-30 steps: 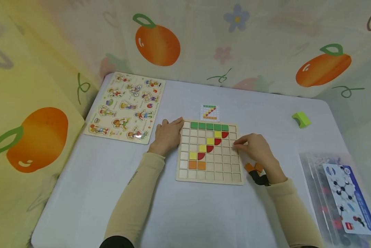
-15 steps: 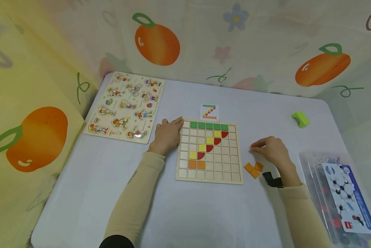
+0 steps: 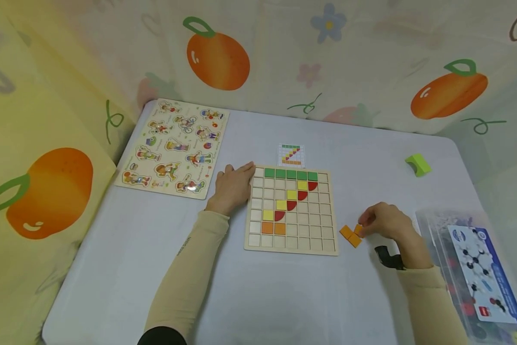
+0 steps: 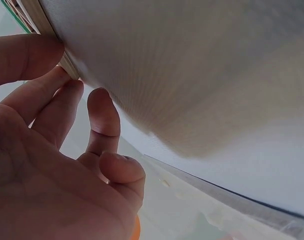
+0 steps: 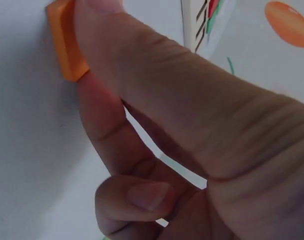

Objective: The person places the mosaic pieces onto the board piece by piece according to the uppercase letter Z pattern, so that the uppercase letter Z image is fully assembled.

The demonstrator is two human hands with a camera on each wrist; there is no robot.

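Observation:
My right hand (image 3: 387, 223) is at the small group of orange square tiles (image 3: 346, 232) to the right of the wooden grid board (image 3: 290, 245). Thumb and forefinger pinch one orange square tile (image 5: 66, 47), seen close in the right wrist view. My left hand (image 3: 232, 189) rests against the board's upper left corner, fingertips (image 4: 66, 87) touching its edge in the left wrist view. Set in the grid are a green row (image 3: 291, 174) along the top, a diagonal of yellow squares (image 3: 281, 205) and red quarter-rounds (image 3: 291, 205), and two orange squares (image 3: 273, 228).
A small pattern card (image 3: 291, 155) lies behind the board. At the back left is a picture puzzle board (image 3: 172, 148). A lime green arch block (image 3: 418, 165) stands at the back right, and a clear plastic case (image 3: 440, 239) lies at the right edge.
My right hand has drawn away from the board's right side, moved right and down, and taken hold of an orange tile. The left hand stays at the board's corner.

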